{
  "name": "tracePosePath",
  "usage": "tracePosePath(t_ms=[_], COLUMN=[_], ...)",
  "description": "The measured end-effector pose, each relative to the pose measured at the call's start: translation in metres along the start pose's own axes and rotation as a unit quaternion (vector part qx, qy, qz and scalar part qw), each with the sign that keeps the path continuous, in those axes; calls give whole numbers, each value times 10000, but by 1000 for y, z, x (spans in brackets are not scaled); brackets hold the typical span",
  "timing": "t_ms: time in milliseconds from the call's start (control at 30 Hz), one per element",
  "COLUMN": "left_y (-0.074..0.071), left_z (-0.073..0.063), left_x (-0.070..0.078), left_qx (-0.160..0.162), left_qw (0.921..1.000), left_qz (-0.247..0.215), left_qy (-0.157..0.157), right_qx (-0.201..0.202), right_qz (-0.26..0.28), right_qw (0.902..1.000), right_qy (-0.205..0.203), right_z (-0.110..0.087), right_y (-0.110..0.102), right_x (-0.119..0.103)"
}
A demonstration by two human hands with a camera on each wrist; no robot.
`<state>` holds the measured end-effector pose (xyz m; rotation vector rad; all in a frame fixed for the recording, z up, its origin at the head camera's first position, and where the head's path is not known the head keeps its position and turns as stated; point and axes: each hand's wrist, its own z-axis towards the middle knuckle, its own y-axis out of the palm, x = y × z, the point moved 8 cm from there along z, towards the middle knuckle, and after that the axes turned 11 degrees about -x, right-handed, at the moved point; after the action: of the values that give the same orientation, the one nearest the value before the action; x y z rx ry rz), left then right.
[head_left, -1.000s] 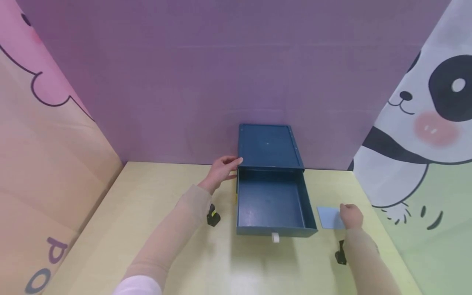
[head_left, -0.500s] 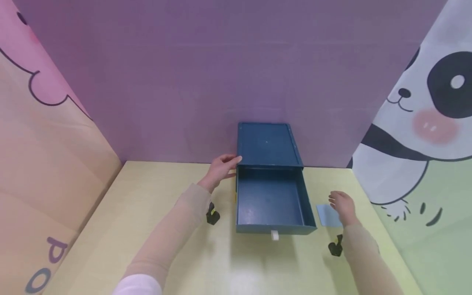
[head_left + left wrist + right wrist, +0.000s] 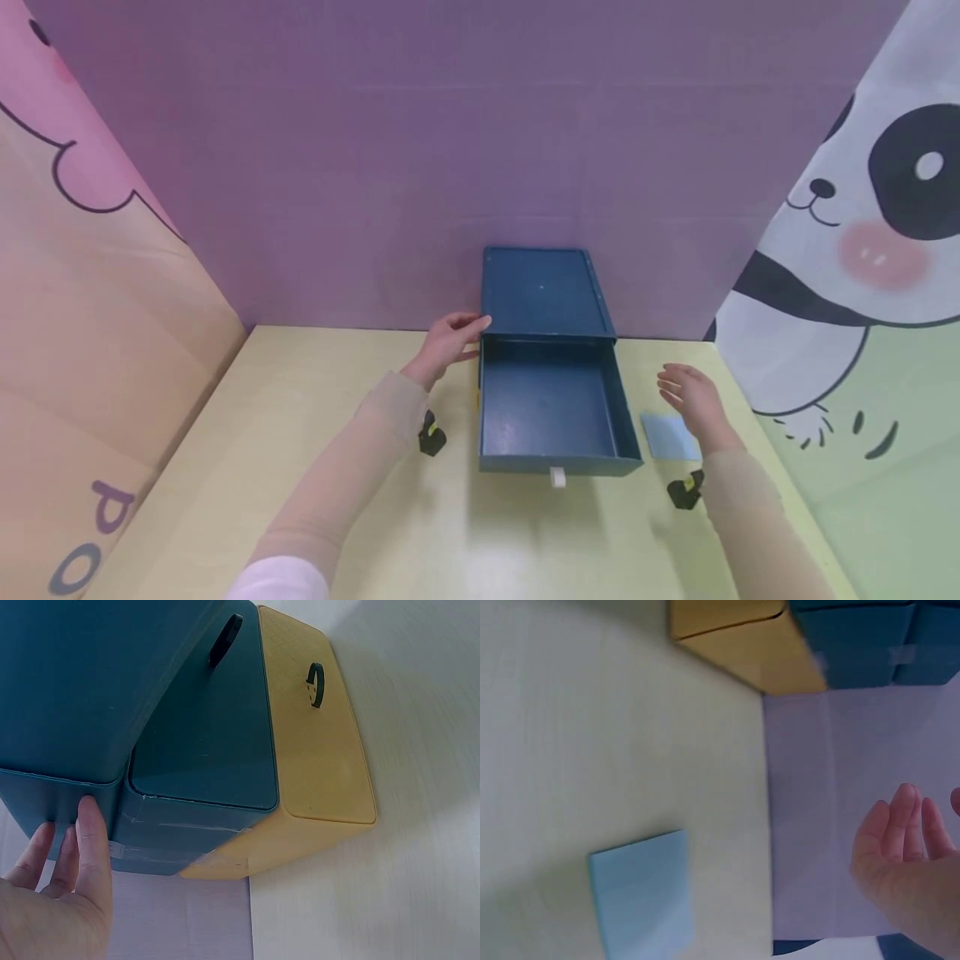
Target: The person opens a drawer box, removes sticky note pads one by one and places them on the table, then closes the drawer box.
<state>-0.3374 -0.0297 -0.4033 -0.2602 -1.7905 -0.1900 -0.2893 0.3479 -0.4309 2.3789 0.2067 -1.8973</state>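
A stack of drawer boxes stands against the back. Its blue top box (image 3: 549, 292) has its drawer (image 3: 555, 400) pulled out toward me; the drawer's inside is bare and a white tab (image 3: 558, 477) hangs at its front. My left hand (image 3: 447, 343) touches the top box near its front left corner, with straightish fingers (image 3: 91, 847) against the side in the left wrist view. To the right of the stack, my right hand (image 3: 693, 400) hovers with loosely bent fingers and holds nothing. Just below it in the head view lies a light-blue square pad (image 3: 670, 437).
Under the top box are a second blue drawer (image 3: 206, 727) and a yellow drawer (image 3: 319, 735), both closed, with dark loop handles. The pale table (image 3: 337, 392) meets a purple wall (image 3: 337, 208) behind. A panda print (image 3: 862, 250) covers the right side wall.
My right hand has uncurled from a fist and moved forward and slightly left, away from the pad. The left hand stays at the box; the drawer remains pulled out.
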Motion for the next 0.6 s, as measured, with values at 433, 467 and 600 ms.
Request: tracePosePath(t_ms=[433, 467, 600], left_y=[1, 1, 0], left_z=[-1, -2, -2], left_x=[2, 2, 1], left_qx=[10, 7, 17], left_qw=[10000, 10000, 10000], left_qz=[22, 28, 6], left_qy=[-26, -39, -43], right_qx=[-811, -852, -1032], right_qz=[1142, 1116, 1006], right_qw=[9847, 9842, 9816], right_qy=[-1035, -1083, -1256], right_z=[-18, -19, -26], right_y=[35, 38, 54], right_x=[-52, -55, -68])
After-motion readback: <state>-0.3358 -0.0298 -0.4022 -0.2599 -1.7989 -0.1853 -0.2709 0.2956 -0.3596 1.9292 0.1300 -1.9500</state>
